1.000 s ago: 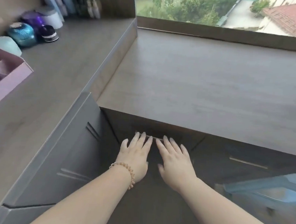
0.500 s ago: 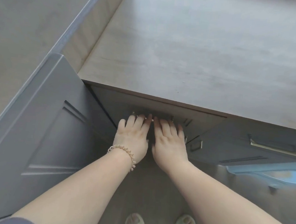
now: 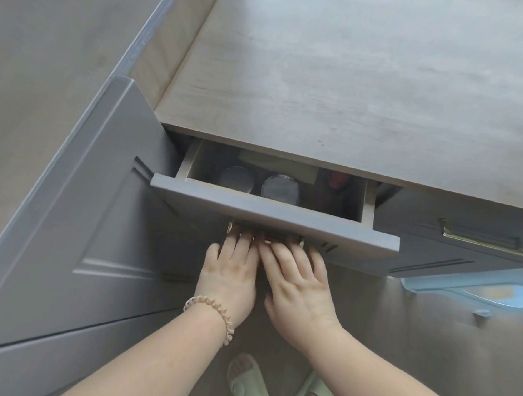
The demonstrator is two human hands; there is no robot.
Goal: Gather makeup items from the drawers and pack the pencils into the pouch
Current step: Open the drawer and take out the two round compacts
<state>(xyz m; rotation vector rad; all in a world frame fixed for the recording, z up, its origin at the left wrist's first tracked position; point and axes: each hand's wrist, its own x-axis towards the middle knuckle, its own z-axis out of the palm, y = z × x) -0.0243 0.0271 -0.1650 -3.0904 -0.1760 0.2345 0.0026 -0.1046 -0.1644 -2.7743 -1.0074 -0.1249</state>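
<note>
A grey drawer [image 3: 271,215] under the wooden desktop [image 3: 353,81] stands partly pulled out. Inside it I see two round jars with silvery lids [image 3: 280,189], a flat beige item [image 3: 282,167] and something red [image 3: 336,179] in shadow. My left hand [image 3: 229,275] and my right hand [image 3: 298,281] sit side by side below the drawer front, fingers hooked on the drawer handle [image 3: 265,234], which is mostly hidden under the front panel. No pouch or pencils are in view.
A second drawer with a brass handle [image 3: 481,240] is closed to the right. A grey cabinet panel [image 3: 77,232] stands at the left under a higher counter [image 3: 48,62]. A light blue plastic stool [image 3: 475,292] sits at the right, and my sandalled feet [image 3: 279,388] are on the floor.
The drawer has slid out from closed to partly open, pulled by both hands on its handle. The view has tilted further down, so the window and bottles are out of sight.
</note>
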